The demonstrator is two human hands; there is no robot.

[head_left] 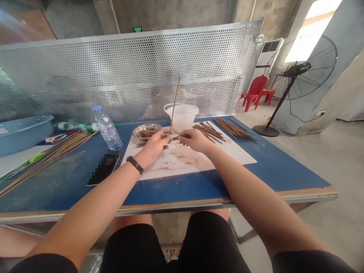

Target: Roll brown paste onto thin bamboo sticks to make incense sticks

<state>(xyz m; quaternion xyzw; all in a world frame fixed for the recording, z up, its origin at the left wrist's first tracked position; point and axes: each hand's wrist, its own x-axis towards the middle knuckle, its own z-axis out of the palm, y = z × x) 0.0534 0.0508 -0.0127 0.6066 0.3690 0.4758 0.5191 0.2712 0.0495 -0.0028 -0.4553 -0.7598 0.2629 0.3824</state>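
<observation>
My left hand [156,146] is closed on a thin brown stick [175,102], which stands nearly upright above the fingers. Close beside it, my right hand [195,140] is pinched shut, and a small dark bit shows between the two hands; I cannot make out what it is. Both hands are over a white board [181,162] smeared with brown powder and crumbs. Just behind my left hand is a round metal dish [136,131] with brown clumps in it. A white plastic tub [184,116] stands behind both hands.
Brown sticks [210,131] lie right of the tub, with another bundle [235,129] farther right. On the left are a water bottle [108,129], a phone [103,169], long thin strips [48,155] and a blue basin [19,131]. A perforated metal screen [118,73] borders the table's back.
</observation>
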